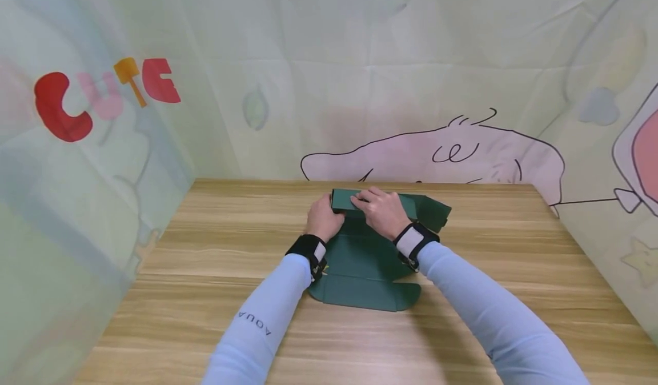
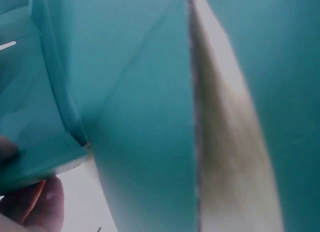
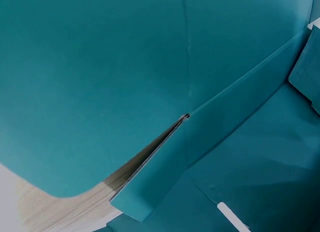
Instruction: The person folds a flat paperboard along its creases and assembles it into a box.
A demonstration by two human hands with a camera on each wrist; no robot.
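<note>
A dark green cardboard mailer box (image 1: 357,253), partly folded, lies on the table with its far wall (image 1: 343,200) raised. At the left end of that wall my left hand (image 1: 324,219) grips the corner, a thumb on one face and fingers (image 2: 49,204) underneath in the left wrist view. My right hand (image 1: 382,209) bends over the top of the same wall, its fingers holding the folded edge. A side flap (image 1: 433,211) sticks out at the far right. Toward me lies the flat front flap (image 1: 360,293) with rounded ends. Close-up panels (image 3: 100,82) fill the right wrist view.
The wood-grain table (image 1: 226,248) stretches out on both sides of the box. Behind it hangs a printed cloth backdrop (image 1: 288,88), reaching down to the table's far edge. Black straps (image 1: 308,251) circle both wrists.
</note>
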